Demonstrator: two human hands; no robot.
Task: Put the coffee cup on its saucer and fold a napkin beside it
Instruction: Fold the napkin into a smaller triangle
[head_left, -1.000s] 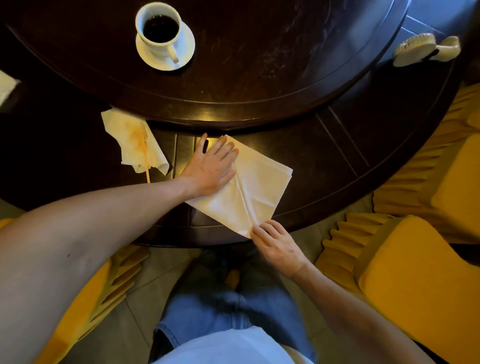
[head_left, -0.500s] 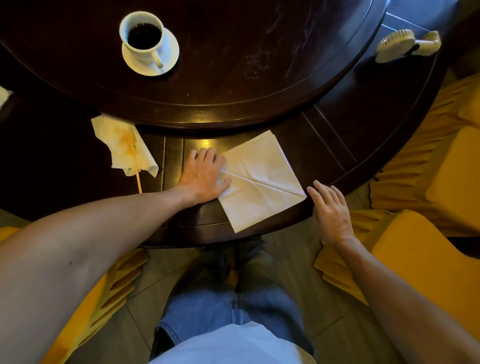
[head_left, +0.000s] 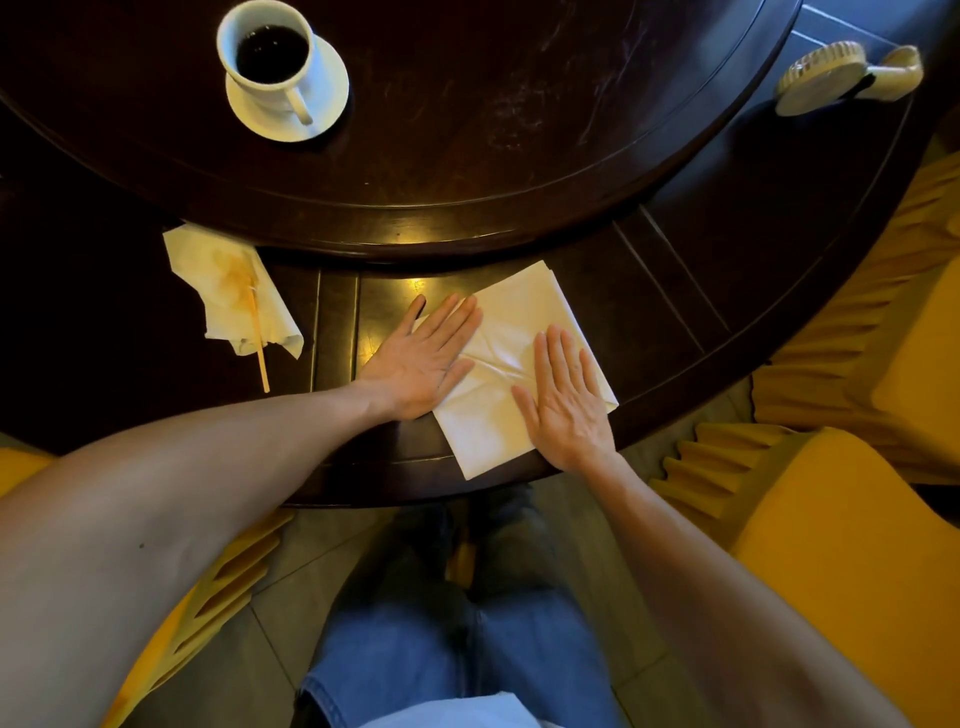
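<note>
Both arms stretched forward from where I'm watching. Left hand (head_left: 423, 358) lies flat, palm down, fingers spread a bit. Right hand (head_left: 566, 402) same, flat, fingers together.

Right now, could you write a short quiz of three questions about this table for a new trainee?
1. True or false: the cup stands on the saucer.
2. Which hands lie flat on the clean napkin? A) only the left hand B) only the right hand C) both
3. Fill the gap: the thin wooden stick lies on the ______ napkin, left of the hands.

Key: 1 true; 2 C; 3 stained
</note>
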